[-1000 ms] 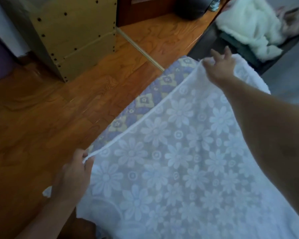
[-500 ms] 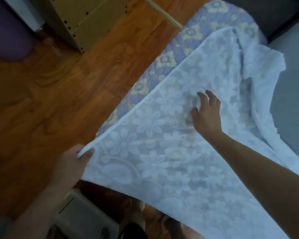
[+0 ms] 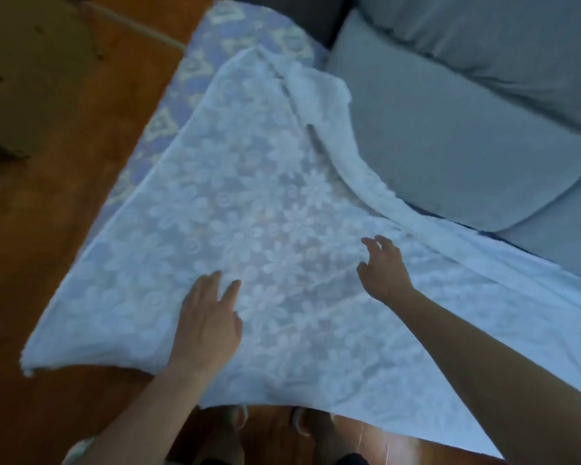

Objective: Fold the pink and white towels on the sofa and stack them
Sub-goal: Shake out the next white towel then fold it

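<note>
The white towel (image 3: 265,209), patterned with flowers, lay spread over the seat of the sofa (image 3: 450,135), on top of a blue patterned cover (image 3: 195,72) that showed along its left and far sides. Its long axis ran from the near right toward the far left, following the seat's front edge, and its near edge hung over that edge above the wooden floor (image 3: 64,169). The far right part of the towel was folded back on itself in a thick strip beside the grey sofa cushion. The left hand (image 3: 205,327) lay flat on the towel near its front left corner, fingers straight and slightly spread, holding nothing. The right hand (image 3: 383,270) was just over or touching the towel's middle, fingers loosely curled and apart, gripping nothing. Feet (image 3: 302,427) showed on the floor below the towel's edge.
</note>
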### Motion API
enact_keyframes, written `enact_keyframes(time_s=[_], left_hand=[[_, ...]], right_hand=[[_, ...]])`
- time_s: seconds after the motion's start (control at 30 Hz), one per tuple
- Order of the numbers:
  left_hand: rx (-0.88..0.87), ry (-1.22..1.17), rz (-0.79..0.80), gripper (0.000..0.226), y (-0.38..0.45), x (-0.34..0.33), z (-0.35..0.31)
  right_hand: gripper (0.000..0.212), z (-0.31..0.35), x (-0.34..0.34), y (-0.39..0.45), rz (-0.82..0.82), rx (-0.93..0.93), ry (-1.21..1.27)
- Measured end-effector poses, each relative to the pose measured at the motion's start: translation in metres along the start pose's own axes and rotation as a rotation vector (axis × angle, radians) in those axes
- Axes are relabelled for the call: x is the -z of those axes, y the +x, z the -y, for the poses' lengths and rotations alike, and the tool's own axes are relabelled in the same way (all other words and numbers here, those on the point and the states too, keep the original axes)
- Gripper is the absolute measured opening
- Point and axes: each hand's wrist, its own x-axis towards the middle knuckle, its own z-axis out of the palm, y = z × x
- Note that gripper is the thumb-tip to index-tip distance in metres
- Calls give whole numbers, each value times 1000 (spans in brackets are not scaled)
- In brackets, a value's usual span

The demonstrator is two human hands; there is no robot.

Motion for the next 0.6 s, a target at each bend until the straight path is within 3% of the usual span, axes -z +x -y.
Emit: enact_keyframes(time_s=[0.17, 0.27, 0.33, 0.47, 0.6], left_hand=[[144, 334, 175, 61, 28, -8, -33], [266, 441, 216, 39, 57, 6, -76], [219, 564, 235, 31, 87, 20, -106], [-30, 496, -73, 30, 169, 49, -154], [-125, 467, -206, 45, 257, 77, -176]], right_hand=[[54, -136, 28, -1, 82, -352, 137], [48, -189, 30, 14, 147, -383, 172], [42, -209, 30, 31, 183, -359, 181], [40, -217, 38, 86, 73, -278, 231], [38, -199, 46, 144, -64, -141, 147]])
